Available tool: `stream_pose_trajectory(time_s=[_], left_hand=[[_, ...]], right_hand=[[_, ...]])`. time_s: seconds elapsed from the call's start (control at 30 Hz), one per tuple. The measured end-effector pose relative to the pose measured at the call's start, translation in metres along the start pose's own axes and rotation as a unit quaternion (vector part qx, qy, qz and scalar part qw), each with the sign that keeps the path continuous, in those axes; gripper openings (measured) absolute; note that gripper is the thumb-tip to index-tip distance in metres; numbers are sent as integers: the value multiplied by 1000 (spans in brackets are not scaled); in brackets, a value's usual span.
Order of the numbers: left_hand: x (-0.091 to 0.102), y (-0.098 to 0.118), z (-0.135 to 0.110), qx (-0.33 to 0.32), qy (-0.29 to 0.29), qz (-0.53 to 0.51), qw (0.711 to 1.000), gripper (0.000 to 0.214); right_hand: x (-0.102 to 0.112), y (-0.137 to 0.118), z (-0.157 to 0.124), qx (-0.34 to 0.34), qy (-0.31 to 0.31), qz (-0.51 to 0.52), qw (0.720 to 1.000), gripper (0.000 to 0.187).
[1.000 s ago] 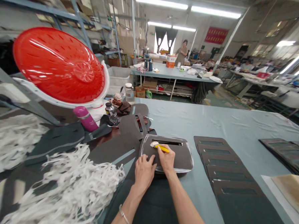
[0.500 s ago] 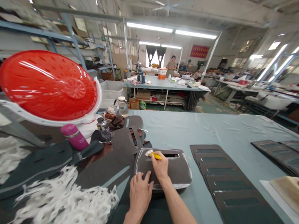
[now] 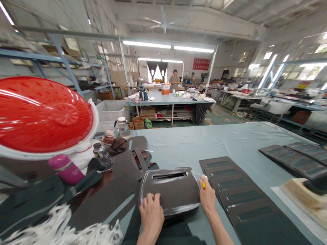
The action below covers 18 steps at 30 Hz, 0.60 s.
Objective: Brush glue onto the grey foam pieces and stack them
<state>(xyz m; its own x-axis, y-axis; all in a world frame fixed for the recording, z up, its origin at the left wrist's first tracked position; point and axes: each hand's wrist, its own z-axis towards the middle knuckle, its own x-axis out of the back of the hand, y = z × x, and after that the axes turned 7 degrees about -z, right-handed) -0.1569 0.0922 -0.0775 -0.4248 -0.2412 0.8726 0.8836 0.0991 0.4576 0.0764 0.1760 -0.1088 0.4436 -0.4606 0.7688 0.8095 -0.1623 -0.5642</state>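
Note:
A dark grey panel [image 3: 173, 190] with a slot near its far edge lies in front of me, white smears along its edges and around the slot. My left hand [image 3: 151, 214] rests on its near left part, fingers stretched out over the surface. Just off the panel's right side, my right hand [image 3: 207, 194] grips a small brush [image 3: 204, 184] by its yellow handle. The fingers cover much of the brush, and its pale head shows only a little. Under the panel's near edge lies more dark sheet material.
Overlapping slotted panels [image 3: 228, 184] lie to the right, near a cream-coloured block [image 3: 302, 192] on white paper. Left are loose dark pieces [image 3: 104, 196], white strips [image 3: 64, 230], a purple flask [image 3: 65, 168] and a red colander-like basket [image 3: 40, 112]. A person [image 3: 174, 79] stands far back.
My right hand has moved with the brush from the slot's left end to beyond the panel's right edge. White smears now show around the slot. The whole view has shifted.

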Motion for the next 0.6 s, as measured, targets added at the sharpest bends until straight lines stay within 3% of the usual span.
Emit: stream_pose_trajectory(time_s=[0.07, 0.17, 0.3, 0.47, 0.6], left_hand=[[-12, 13, 8, -9, -38, -102, 994, 36], [-34, 33, 23, -7, -95, -265, 959, 32], [-53, 55, 47, 36, -128, -385, 913, 24], [-51, 68, 66, 69, -161, -509, 843, 40], [-37, 75, 75, 98, -185, -591, 779, 57]], right_hand=[[2, 0, -9, 10, 6, 10, 1000, 50], [8, -5, -16, 47, 35, 7, 998, 50], [14, -10, -18, 88, 78, -7, 993, 49], [7, -14, -25, 141, 119, 56, 981, 45], [-4, -41, -43, 160, 170, 185, 954, 39]])
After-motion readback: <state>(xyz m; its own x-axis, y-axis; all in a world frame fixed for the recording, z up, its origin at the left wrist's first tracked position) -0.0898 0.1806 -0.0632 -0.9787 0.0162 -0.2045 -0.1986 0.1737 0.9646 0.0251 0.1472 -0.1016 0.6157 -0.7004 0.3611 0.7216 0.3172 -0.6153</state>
